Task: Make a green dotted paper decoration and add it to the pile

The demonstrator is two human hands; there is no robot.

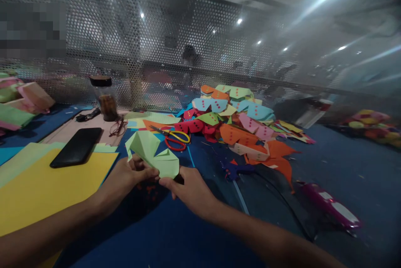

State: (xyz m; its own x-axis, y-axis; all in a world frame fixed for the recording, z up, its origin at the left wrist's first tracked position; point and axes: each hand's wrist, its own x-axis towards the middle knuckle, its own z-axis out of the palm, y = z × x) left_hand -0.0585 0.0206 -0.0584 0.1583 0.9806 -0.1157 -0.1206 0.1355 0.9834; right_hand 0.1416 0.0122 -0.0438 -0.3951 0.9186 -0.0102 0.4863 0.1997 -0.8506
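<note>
Between my two hands is a pale green folded paper piece (163, 161), held up over the blue table. My left hand (133, 176) pinches its lower left part, thumb on the near side. At its lower right edge, my right hand (188, 184) grips it between thumb and fingers. Some fingers of both hands are hidden behind the paper. Just beyond it lie scissors (177, 140) with one yellow and one red handle loop. Tiny red bits are scattered on the table below my hands.
A heap of folded coloured paper pieces (232, 113) lies at the back. To the left, a black phone (77, 146) rests on yellow sheets (59, 188), near a lidded jar (106, 100). A purple glue gun (236, 169) and a magenta device (332, 205) lie right, with a black cable between.
</note>
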